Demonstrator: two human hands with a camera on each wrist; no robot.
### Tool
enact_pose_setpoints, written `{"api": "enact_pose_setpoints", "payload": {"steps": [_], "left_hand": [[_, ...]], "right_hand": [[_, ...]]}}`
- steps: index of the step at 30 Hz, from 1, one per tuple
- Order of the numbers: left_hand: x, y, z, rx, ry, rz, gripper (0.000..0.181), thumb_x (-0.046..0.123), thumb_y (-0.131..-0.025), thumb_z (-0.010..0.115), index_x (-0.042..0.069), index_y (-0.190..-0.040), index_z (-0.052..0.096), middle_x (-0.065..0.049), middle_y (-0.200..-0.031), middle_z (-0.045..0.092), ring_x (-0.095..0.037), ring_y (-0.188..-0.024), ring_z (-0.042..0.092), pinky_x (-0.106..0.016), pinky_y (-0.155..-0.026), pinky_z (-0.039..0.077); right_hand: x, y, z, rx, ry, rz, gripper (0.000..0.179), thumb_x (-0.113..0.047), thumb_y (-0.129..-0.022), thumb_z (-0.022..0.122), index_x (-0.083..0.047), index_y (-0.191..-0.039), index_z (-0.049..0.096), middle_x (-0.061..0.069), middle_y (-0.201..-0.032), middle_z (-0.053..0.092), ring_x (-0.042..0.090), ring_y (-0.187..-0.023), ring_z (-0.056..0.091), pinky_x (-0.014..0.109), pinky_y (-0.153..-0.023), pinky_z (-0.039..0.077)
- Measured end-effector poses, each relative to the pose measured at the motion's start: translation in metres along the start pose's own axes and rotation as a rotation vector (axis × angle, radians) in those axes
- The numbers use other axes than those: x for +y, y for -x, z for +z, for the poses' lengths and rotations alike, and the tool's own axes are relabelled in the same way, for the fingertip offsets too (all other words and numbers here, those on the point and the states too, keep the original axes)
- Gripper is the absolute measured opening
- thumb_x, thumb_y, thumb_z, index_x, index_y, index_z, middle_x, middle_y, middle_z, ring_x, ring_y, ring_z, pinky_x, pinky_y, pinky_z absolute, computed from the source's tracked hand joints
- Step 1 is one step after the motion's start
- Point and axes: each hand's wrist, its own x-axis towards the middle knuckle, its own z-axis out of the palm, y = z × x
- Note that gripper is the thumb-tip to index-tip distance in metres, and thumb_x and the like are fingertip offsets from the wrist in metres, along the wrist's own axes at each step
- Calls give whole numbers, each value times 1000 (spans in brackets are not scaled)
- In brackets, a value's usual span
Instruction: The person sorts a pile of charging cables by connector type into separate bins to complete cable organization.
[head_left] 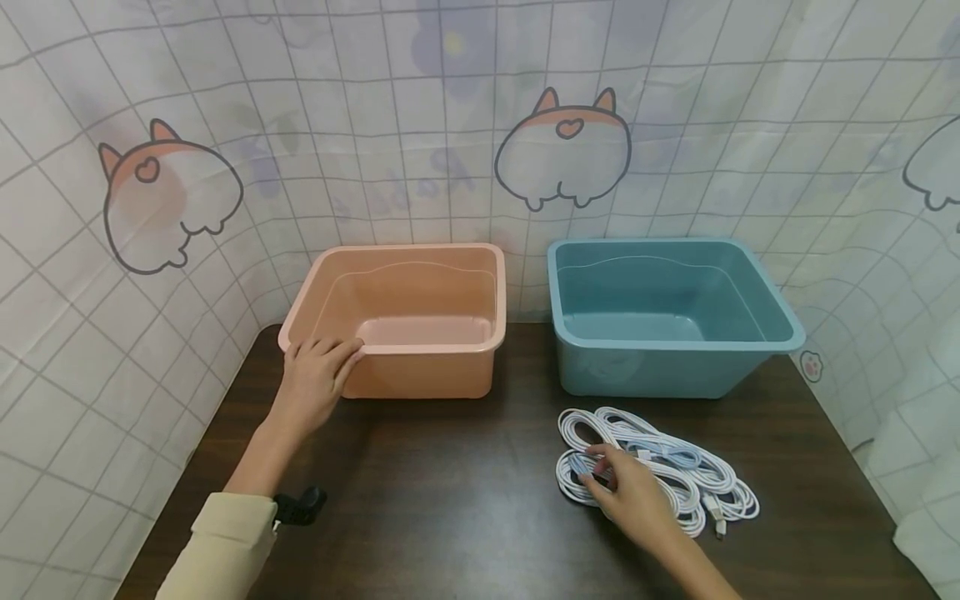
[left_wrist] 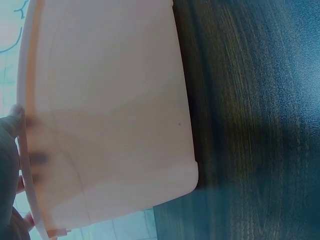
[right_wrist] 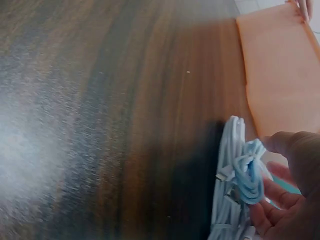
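My left hand grips the front left rim of a peach-orange plastic bin. In the left wrist view, finger shadows show through the bin wall. My right hand is at the left end of a pile of bundled white charging cables. Its thumb and fingertips close around a small light blue coil on the left bundle. A second light blue coil lies across the white loops to the right. USB plugs show at the pile's front edge.
A teal plastic bin stands behind the cables, to the right of the orange one. Both bins are on a dark wood table. A white gridded curtain with cartoon prints hangs behind and at both sides.
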Motion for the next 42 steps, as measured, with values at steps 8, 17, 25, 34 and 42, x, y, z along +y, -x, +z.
{"api": "enact_pose_setpoints", "payload": {"steps": [8, 17, 25, 34, 42], "left_hand": [[0, 0, 0, 2, -2, 0, 25, 19, -105, 65, 6, -125, 73, -18, -112, 71, -44, -111, 59, -69, -106, 34], [0, 0, 1, 5, 5, 0, 25, 19, -105, 65, 6, -124, 73, -18, -113, 71, -44, -111, 59, -69, -106, 34], [0, 0, 0, 4, 8, -3, 24, 20, -106, 64, 6, -124, 73, -18, -113, 71, -45, -111, 59, -69, -106, 33], [-1, -1, 0, -19, 5, -16, 26, 21, -106, 63, 6, -126, 73, -19, -115, 71, -45, -113, 59, -68, -107, 33], [0, -1, 0, -16, 2, -12, 26, 20, -106, 64, 5, -125, 73, -19, -114, 71, -45, -113, 60, -68, -107, 34]], "right_hand": [[3, 4, 8, 28, 55, -13, 32, -8, -82, 87, -9, -110, 73, -10, -76, 58, 2, -66, 46, 29, -61, 41], [1, 3, 7, -5, 57, 40, 30, -6, -82, 85, -9, -110, 74, -9, -73, 59, 4, -66, 47, 30, -61, 42], [-5, -3, 0, 5, 32, 17, 28, -5, -83, 86, -7, -109, 75, -7, -75, 65, 5, -63, 52, 29, -60, 44], [-14, -14, -7, -11, 2, 12, 30, -5, -85, 86, -6, -114, 74, -4, -77, 67, 2, -61, 46, 27, -57, 41], [-26, -31, -15, -15, 24, -18, 30, -6, -85, 84, -6, -113, 74, -3, -78, 68, 6, -63, 49, 28, -59, 41]]}}
